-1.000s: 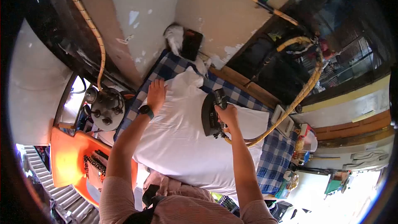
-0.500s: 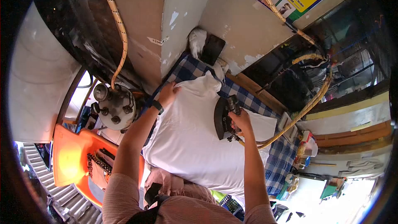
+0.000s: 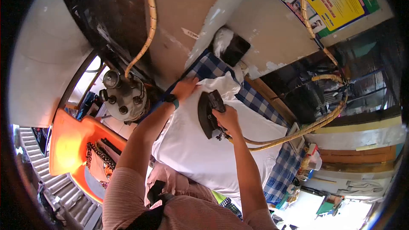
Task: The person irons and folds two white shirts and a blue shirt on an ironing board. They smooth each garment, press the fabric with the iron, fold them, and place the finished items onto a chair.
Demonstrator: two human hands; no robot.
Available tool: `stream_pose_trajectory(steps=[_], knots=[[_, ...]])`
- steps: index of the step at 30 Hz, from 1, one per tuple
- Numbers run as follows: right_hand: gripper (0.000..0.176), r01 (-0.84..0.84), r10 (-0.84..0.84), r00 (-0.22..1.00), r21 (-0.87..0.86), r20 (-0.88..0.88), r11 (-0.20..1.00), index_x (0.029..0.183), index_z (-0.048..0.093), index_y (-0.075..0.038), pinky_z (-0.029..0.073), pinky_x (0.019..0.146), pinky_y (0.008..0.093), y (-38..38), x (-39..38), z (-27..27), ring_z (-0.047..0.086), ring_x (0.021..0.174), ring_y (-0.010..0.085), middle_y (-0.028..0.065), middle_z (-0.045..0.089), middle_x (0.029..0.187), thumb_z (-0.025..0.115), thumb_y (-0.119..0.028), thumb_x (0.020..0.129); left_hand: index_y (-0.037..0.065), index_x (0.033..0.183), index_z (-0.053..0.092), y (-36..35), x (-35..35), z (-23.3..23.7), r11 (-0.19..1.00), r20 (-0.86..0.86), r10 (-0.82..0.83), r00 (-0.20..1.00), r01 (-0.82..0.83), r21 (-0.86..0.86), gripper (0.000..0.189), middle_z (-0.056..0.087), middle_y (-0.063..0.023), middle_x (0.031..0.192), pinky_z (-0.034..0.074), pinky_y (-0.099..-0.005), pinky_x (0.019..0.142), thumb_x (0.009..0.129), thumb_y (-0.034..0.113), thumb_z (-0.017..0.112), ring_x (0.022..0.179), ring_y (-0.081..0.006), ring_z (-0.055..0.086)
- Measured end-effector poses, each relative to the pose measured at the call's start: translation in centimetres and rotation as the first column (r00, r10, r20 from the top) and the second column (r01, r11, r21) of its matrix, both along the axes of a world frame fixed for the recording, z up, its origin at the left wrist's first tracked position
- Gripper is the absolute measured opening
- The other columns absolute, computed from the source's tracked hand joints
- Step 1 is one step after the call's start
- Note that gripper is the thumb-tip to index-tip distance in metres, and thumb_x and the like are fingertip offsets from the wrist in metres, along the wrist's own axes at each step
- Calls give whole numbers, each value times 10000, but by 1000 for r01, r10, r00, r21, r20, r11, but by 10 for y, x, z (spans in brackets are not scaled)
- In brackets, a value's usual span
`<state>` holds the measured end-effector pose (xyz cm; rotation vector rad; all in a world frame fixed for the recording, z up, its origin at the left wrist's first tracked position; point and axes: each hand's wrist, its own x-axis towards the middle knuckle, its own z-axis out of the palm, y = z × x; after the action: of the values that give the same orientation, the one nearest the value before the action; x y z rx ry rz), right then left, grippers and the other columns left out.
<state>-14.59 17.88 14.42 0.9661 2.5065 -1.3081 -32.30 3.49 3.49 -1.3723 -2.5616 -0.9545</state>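
Observation:
My right hand (image 3: 227, 118) is wrapped round the handle of a dark steam iron (image 3: 208, 113), its soleplate down on a white shirt (image 3: 204, 157). The shirt is spread over a blue-and-white checked cloth (image 3: 279, 183), with its far end rumpled. At the shirt's upper left edge lies my left hand (image 3: 185, 90), fingers stretched out over the fabric, a dark watch on the wrist. The iron is a short way right of that hand, not touching it. A yellowish hose (image 3: 294, 136) runs from the iron to the right.
A metal boiler tank (image 3: 123, 100) with knobs stands at left, a hose rising from it. Below it is an orange plastic tub (image 3: 70, 145) holding cloths. A dark block (image 3: 236, 51) rests at the far corner by the wall. A flat tray (image 3: 297, 138) sits at the right edge.
The iron in my right hand has slid left and farther up the shirt, toward my left hand. My left hand stays at the shirt's edge. The camera view has shifted.

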Motion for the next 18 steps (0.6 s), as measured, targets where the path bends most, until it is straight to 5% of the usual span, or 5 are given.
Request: stream_pose_trajectory(steps=[3,7,9,15,18], knots=[[341,-25,25,1000,-28,3,999,938,645,5,509,497,361,-23,-37,5,619,474,214,119,659,670,694,-271,745,20,1069,493,-35,21,32,978,269,200,942,-175,-112,245,610,-228,837,496,-483,605,946,231,507,744,-415,612],[375,-99,99,995,-36,6,994,969,625,7,520,526,365,-37,-70,-4,638,514,219,132,661,678,687,-287,744,-17,1107,459,-109,98,0,943,121,328,937,-333,27,409,579,-187,608,422,-447,430,938,353,505,516,-345,581],[387,-87,88,996,-26,2,996,969,620,14,526,542,375,-42,-75,-6,646,534,217,133,658,666,687,-291,740,15,1064,486,-140,153,11,876,61,424,904,-393,-279,450,587,-149,590,458,-441,574,930,445,496,561,-328,604],[460,-70,78,991,-68,112,995,990,605,37,544,695,435,-80,-36,19,676,688,318,225,667,788,643,-349,742,89,894,576,-194,189,-22,770,-296,510,808,-582,-262,250,618,-117,926,398,-454,762,935,327,511,907,-313,555],[503,-237,234,971,217,42,947,1025,602,43,512,832,472,-88,5,-2,642,881,427,304,640,951,603,-385,760,85,903,569,-195,184,-26,740,-77,615,785,-608,-288,222,582,-138,962,399,-467,764,937,297,511,944,-328,526]])
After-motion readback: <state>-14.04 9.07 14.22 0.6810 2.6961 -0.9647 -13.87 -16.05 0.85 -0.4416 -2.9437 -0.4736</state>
